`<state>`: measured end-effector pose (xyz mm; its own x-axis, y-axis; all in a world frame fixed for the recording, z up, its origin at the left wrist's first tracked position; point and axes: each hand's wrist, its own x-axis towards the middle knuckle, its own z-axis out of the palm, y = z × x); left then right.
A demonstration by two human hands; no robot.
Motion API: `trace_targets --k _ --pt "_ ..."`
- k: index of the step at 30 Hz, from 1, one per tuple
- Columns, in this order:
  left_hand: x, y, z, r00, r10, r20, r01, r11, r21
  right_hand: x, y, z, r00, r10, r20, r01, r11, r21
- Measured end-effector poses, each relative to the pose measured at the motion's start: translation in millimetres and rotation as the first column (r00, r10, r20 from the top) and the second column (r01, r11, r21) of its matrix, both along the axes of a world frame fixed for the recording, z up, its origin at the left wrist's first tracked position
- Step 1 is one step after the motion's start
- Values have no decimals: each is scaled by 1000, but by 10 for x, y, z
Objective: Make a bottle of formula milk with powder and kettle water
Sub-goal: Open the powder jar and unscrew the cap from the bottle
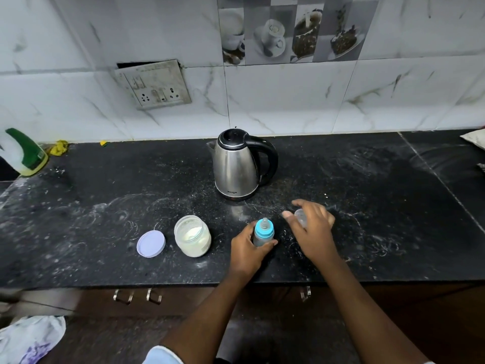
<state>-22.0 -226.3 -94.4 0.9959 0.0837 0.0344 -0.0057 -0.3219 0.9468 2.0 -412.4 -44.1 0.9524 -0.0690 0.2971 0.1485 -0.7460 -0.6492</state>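
Observation:
A small baby bottle (264, 233) with a blue collar and clear teat stands upright on the black counter (105, 219). My left hand (248, 252) grips its body. Just to the right, my right hand (315, 232) hangs with fingers spread over a clear bottle cap (300, 215), and the thumb is apart from it. An open jar of white powder (193, 236) stands left of the bottle, with its pale lilac lid (151, 243) lying beside it. The steel kettle (236, 166), lid closed and black handle to the right, sits behind the bottle.
A green-and-white spray bottle (25, 153) lies at the far left edge. A wall socket plate (154, 85) hangs loose on the tiled wall. Drawer handles (136, 295) show below the counter's front edge. A cloth (29, 337) lies at the lower left.

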Motion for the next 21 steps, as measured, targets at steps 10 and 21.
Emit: trace_targets --k 10,21 --pt "-42 -35 15 1000 -6 -10 6 1000 -16 -78 493 -85 960 194 -203 -182 980 77" --pt "-33 -5 34 1000 -22 0 22 1000 -21 -121 364 -98 889 388 -243 -256 861 438"
